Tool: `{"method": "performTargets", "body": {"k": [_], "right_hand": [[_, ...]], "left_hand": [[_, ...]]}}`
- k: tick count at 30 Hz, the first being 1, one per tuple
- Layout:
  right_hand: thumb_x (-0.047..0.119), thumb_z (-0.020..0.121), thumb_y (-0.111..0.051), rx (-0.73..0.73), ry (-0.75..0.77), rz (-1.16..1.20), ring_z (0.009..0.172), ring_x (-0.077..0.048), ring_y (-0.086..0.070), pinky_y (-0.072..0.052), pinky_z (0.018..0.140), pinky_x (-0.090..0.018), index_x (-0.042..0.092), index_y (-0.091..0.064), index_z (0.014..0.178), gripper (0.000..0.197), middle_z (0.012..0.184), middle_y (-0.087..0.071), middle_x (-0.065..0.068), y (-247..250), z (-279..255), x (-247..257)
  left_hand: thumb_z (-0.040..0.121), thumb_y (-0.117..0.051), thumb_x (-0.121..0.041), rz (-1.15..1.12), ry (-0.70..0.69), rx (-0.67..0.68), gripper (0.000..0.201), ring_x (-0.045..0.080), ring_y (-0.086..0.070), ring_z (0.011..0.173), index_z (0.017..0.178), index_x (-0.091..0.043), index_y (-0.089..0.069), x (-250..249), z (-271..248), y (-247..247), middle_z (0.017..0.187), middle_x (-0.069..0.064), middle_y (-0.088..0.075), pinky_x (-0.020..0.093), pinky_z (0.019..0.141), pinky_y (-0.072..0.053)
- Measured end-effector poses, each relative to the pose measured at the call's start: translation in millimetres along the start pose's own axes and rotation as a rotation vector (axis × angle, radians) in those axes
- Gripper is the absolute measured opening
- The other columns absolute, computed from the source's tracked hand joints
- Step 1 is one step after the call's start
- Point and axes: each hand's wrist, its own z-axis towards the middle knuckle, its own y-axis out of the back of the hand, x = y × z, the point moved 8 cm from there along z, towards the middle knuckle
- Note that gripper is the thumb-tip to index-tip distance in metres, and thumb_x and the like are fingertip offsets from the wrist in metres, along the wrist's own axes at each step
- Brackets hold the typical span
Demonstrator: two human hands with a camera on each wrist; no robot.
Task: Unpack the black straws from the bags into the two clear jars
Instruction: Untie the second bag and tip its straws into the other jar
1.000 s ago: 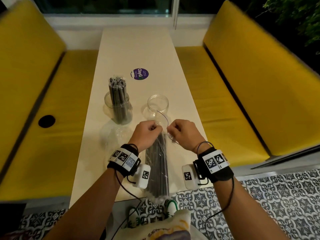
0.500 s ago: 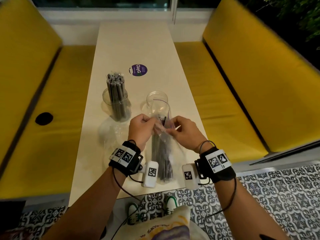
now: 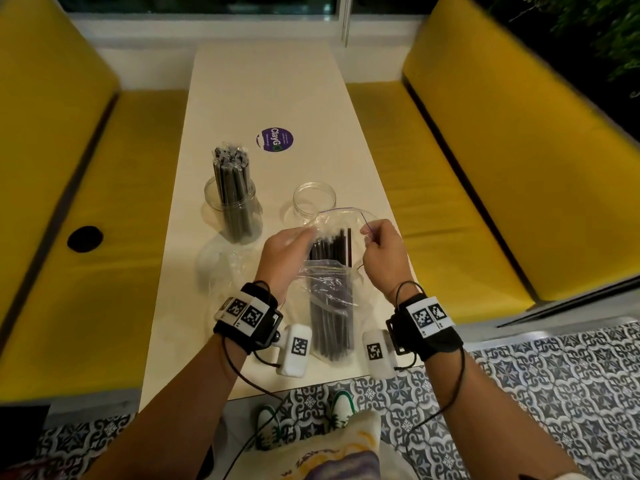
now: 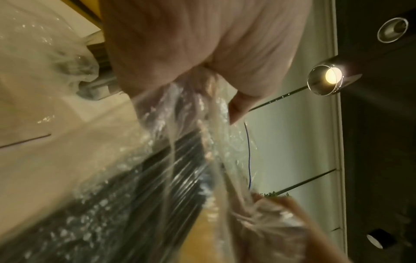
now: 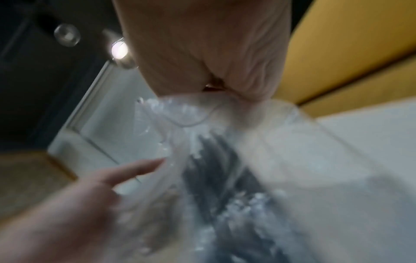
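A clear zip bag (image 3: 330, 299) full of black straws (image 3: 332, 327) stands tilted on the white table (image 3: 270, 91) near its front edge. My left hand (image 3: 289, 252) grips the left side of the bag's mouth and my right hand (image 3: 379, 244) pinches the right side, so the mouth gapes and straw tips (image 3: 332, 242) show. The left wrist view has the plastic (image 4: 191, 124) bunched under my fingers, with dark straws (image 4: 139, 195) below. The right wrist view is blurred: bag (image 5: 225, 142), straws (image 5: 216, 160). Behind the bag, one clear jar (image 3: 314, 202) stands empty; another jar (image 3: 233, 211) to the left holds black straws.
An empty crumpled clear bag (image 3: 225, 268) lies on the table left of my left hand. A purple round sticker (image 3: 275, 139) sits farther back. Yellow benches (image 3: 485, 168) flank the table. Patterned floor tiles (image 3: 536, 393) and my shoes (image 3: 341, 407) show below the table's front edge.
The bag was lying flat with its top pinched between both hands; it has been raised and its mouth pulled apart, my hands moving away from each other, exposing the straw tips.
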Motion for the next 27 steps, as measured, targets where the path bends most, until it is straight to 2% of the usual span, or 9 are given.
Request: {"method": "performTargets", "body": {"k": [2,6,8,10,14,18,22,24,27], "right_hand": [[-0.015,0.093,-0.037,-0.056,0.060,-0.078,0.082,-0.012,-0.055,-0.042,0.068,-0.012,0.018,-0.052,0.107,0.039,0.096,-0.059,0.001,15,5,2],[-0.011,0.095,-0.045,-0.090,-0.033,0.077,0.081,-0.011,-0.061,-0.050,0.082,-0.037,0.018,-0.047,0.114,0.034,0.099,-0.064,-0.002,23,13,-10],[0.011,0.099,-0.064,0.017,-0.072,0.262,0.082,-0.019,-0.070,-0.059,0.087,-0.047,0.018,-0.048,0.120,0.027,0.113,-0.069,-0.008,10,9,-10],[0.033,0.094,-0.072,0.139,-0.043,0.385,0.105,-0.024,-0.073,-0.057,0.101,-0.045,0.017,-0.046,0.132,0.049,0.130,-0.069,-0.008,0,0,-2],[0.060,0.081,-0.072,0.323,0.067,0.153,0.147,-0.003,-0.040,-0.036,0.117,-0.030,0.031,-0.028,0.157,0.093,0.161,-0.042,0.015,-17,-28,8],[0.052,0.078,-0.085,0.348,0.090,-0.053,0.134,0.000,-0.040,-0.038,0.109,-0.019,0.030,-0.020,0.160,0.107,0.148,-0.044,0.017,-32,-42,4],[0.051,0.077,-0.086,0.276,0.088,-0.064,0.135,-0.015,-0.053,-0.045,0.116,-0.042,0.026,-0.026,0.157,0.104,0.149,-0.050,0.008,-35,-40,-3],[0.049,0.077,-0.087,0.265,0.091,-0.069,0.136,-0.016,-0.051,-0.044,0.117,-0.042,0.027,-0.021,0.160,0.108,0.156,-0.047,0.000,-35,-39,-5],[0.042,0.079,-0.087,0.281,0.124,0.000,0.136,-0.015,-0.051,-0.044,0.113,-0.038,0.039,-0.012,0.162,0.112,0.159,-0.045,-0.005,-33,-42,1]], "left_hand": [[0.101,-0.068,-0.039,0.041,-0.005,-0.006,0.044,0.013,-0.066,0.115,0.140,-0.017,-0.066,0,3,7,0.135,-0.002,-0.070,0.037,0.098,-0.057],[0.099,-0.068,-0.050,0.096,0.055,0.041,0.038,0.010,-0.063,0.098,0.128,-0.026,-0.068,9,6,6,0.107,-0.012,-0.066,0.027,0.072,-0.049],[0.101,-0.064,-0.054,0.099,0.077,-0.038,0.025,0.015,-0.061,0.093,0.109,-0.031,-0.072,13,12,10,0.093,-0.010,-0.061,0.032,0.077,-0.051],[0.105,-0.058,-0.051,0.050,0.106,-0.107,0.034,0.017,-0.058,0.093,0.116,-0.023,-0.074,18,16,14,0.094,-0.009,-0.058,0.036,0.088,-0.048],[0.109,-0.053,-0.046,-0.060,0.158,-0.172,0.035,0.023,-0.063,0.111,0.118,-0.020,-0.075,29,24,20,0.107,-0.006,-0.067,0.040,0.097,-0.047],[0.108,-0.059,-0.028,-0.170,0.235,-0.138,0.018,0.028,-0.074,0.103,0.101,-0.019,-0.074,36,26,15,0.110,0.005,-0.078,0.049,0.102,-0.058],[0.086,-0.073,-0.047,-0.180,0.248,-0.066,0.038,0.031,-0.070,0.116,0.110,-0.019,-0.074,33,27,6,0.121,0.008,-0.076,0.058,0.105,-0.054],[0.082,-0.076,-0.059,-0.126,0.231,-0.063,0.042,0.024,-0.074,0.103,0.099,-0.021,-0.075,31,28,7,0.107,0.002,-0.079,0.048,0.098,-0.056],[0.097,-0.067,-0.027,-0.093,0.255,-0.106,0.021,0.016,-0.067,0.059,0.081,-0.014,-0.066,31,32,11,0.076,0.003,-0.068,0.031,0.070,-0.052]]}}
